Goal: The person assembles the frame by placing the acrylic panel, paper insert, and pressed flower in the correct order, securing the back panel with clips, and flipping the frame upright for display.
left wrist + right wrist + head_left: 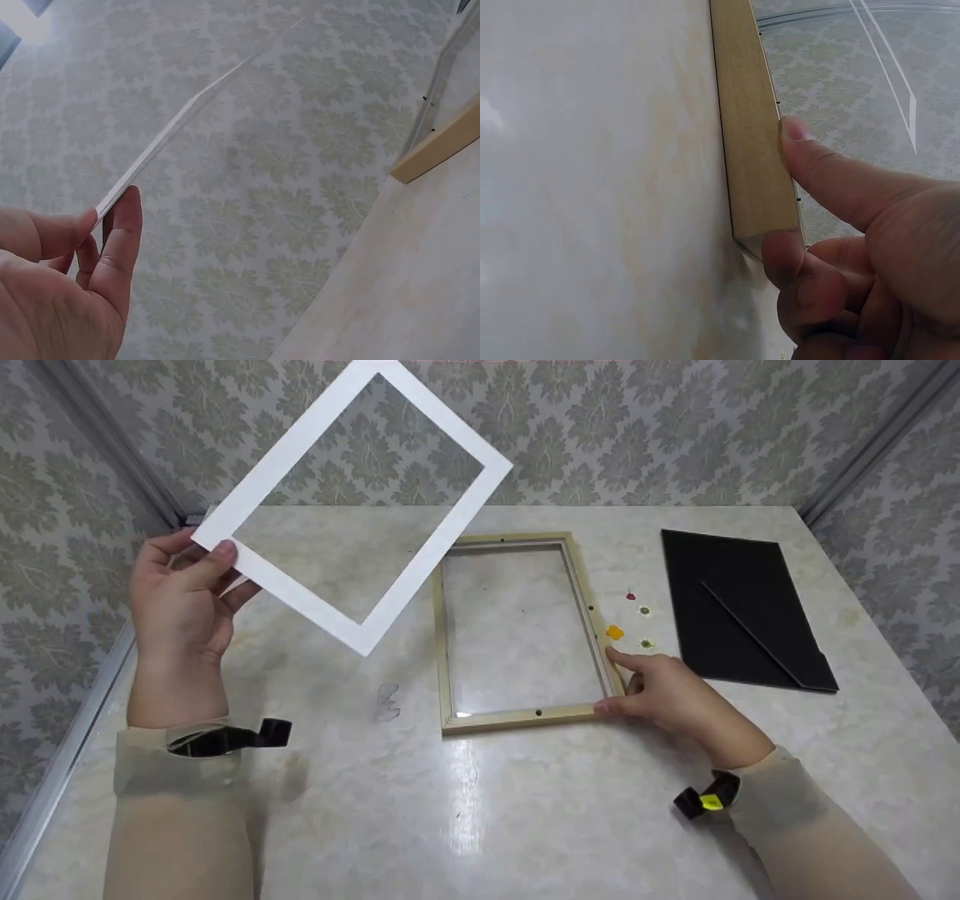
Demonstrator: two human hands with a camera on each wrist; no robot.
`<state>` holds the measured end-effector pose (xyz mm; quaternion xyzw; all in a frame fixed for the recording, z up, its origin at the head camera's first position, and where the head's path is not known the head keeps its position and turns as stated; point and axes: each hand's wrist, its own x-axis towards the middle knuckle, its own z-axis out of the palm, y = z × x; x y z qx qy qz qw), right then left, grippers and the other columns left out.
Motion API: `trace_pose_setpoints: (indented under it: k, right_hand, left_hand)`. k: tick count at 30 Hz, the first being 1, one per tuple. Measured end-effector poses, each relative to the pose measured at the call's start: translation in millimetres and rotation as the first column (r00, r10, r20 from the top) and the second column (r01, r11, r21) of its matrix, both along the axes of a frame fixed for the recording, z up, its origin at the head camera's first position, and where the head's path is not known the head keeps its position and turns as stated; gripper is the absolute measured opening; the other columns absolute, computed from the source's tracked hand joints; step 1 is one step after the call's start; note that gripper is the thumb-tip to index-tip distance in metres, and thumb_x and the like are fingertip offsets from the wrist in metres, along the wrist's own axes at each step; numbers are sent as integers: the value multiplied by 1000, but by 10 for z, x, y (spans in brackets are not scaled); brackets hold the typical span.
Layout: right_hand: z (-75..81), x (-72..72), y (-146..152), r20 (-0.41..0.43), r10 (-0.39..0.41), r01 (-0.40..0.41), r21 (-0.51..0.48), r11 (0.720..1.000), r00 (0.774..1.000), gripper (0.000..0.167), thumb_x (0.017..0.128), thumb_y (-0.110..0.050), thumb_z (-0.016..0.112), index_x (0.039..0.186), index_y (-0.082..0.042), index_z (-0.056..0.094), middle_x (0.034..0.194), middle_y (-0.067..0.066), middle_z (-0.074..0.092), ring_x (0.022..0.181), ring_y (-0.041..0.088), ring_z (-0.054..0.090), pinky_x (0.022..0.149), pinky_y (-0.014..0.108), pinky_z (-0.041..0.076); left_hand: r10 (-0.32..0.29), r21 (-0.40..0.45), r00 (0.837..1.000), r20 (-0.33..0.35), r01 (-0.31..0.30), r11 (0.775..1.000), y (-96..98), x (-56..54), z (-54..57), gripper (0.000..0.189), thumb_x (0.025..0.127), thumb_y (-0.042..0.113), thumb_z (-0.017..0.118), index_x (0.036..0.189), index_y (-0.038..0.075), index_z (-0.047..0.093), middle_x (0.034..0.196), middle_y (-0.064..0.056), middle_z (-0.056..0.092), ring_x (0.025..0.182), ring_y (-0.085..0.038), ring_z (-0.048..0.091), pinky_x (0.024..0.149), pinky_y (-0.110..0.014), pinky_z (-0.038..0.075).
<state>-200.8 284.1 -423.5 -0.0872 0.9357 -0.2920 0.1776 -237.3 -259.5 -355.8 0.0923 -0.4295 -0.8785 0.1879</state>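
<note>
My left hand (180, 600) pinches one corner of a white picture mat (296, 594), thumb on the near face and fingers behind. The mat hangs in the air, tilted like a diamond, and partly overlaps the wooden frame in the head view. In the left wrist view the mat (161, 140) shows almost edge-on. A light wooden picture frame (517, 720) with a clear pane (517, 637) lies on the table. At its near right corner, my right hand (667, 694) grips the wood between thumb and finger, seen closely on the frame's side (754, 150).
Right of the frame lie an orange flower (615, 632), a small red one (631, 596) and two pale ones (645, 610). Farther right rests a black backing board (712, 585) with a slanted strut. A small clear scrap (388, 703) lies left of the frame; patterned walls enclose the table.
</note>
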Motion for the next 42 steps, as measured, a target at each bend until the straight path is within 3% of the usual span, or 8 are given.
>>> trace_pose_setpoints:
  k: [7,15,19,22,27,33,42]
  right_hand:
    - [0,0,-14,3,1,-1,-9,1000,1000,102,93,-43,95,174,-11,43,77,0,70,72,16,56,64,27,48]
    - [-7,-2,-16,2,5,-4,-14,1000,1000,102,93,-43,95,174,-10,43,74,-1,67,70,15,55,62,27,46]
    - [-9,1,-15,2,7,-7,-17,1000,1000,102,93,-43,95,174,-11,42,75,0,70,69,15,55,61,27,46]
    - [-9,5,-5,2,16,-16,-28,999,1000,102,93,-43,95,174,-10,42,74,0,70,68,14,54,61,27,46]
    - [1,8,15,6,22,-22,-54,998,1000,102,94,-42,94,174,-9,41,70,-4,66,65,13,51,60,26,43]
    - [-9,10,21,6,22,-22,-46,999,1000,102,93,-43,94,174,-10,42,73,-2,69,66,14,53,60,27,45]
    - [6,-2,18,-1,16,-16,-19,1000,1000,102,93,-43,95,174,-9,43,74,0,72,68,14,55,62,27,46]
  left_hand:
    - [-65,-2,998,23,65,998,242,-31,-91,37,101,-10,75,122,8,51,111,-13,65,80,-24,79,71,-38,72]
    - [-178,72,982,66,173,982,466,-16,-125,25,108,-3,70,123,7,53,123,-11,61,83,-21,78,82,-36,72]
    - [-227,88,971,82,220,972,605,-22,-148,21,110,-1,67,123,7,53,114,-8,66,87,-18,78,85,-30,71]
    - [-322,85,943,85,315,945,683,-6,-150,27,113,1,63,137,7,52,117,-7,67,95,-16,76,90,-26,69]
    - [-505,17,859,87,506,863,757,13,-171,53,116,-2,49,168,3,41,138,-9,63,106,-14,79,98,-25,67]
    - [-607,-31,787,108,613,790,853,3,-254,48,110,-10,42,155,7,50,127,-6,68,102,-16,82,98,-29,69]
    - [-660,-48,731,173,675,736,997,-16,-416,47,104,-13,44,142,13,54,102,-2,70,92,-17,82,89,-35,72]
